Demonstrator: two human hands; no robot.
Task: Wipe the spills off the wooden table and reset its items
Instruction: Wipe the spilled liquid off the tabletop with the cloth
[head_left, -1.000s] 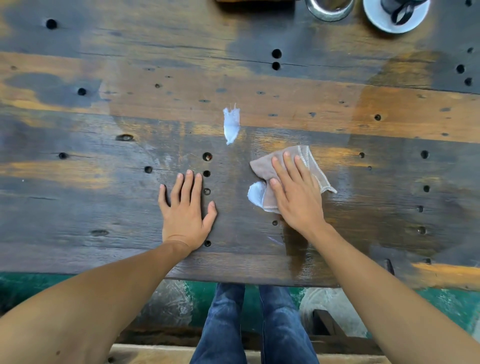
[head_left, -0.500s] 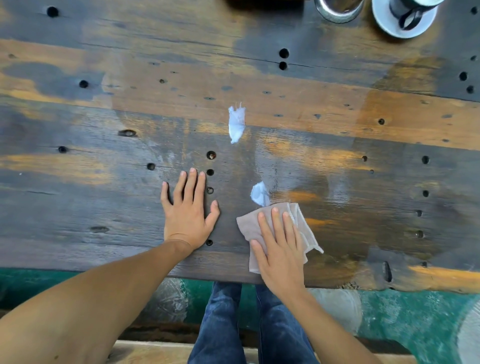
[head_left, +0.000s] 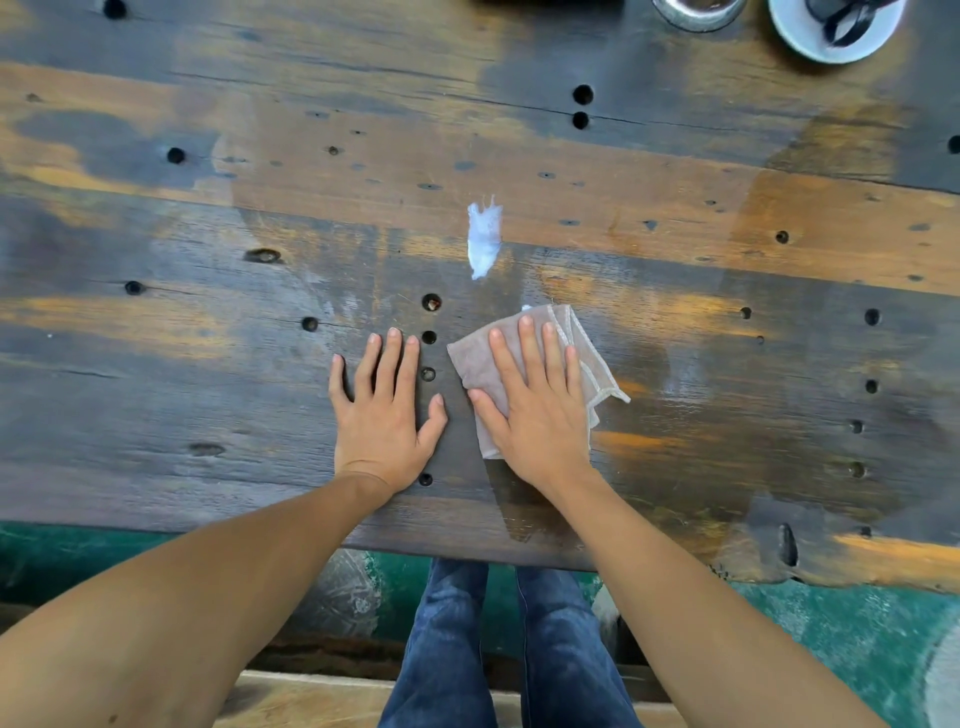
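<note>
The right hand (head_left: 537, 410) lies flat with fingers straight, pressing the cloth (head_left: 587, 364) on the wooden table (head_left: 156, 395) near its front edge. The left hand (head_left: 384, 415) rests flat just beside it, holding nothing. To do this well, I think the cloth should slide up over the white spill (head_left: 484, 239), pressed down firmly.

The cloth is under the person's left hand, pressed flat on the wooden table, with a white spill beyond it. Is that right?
Not quite. The head view shows the cloth under the right hand, whose straight fingers press it flat on the wooden table. The left hand rests flat on bare wood beside it. The white spill does lie beyond the cloth.
</note>
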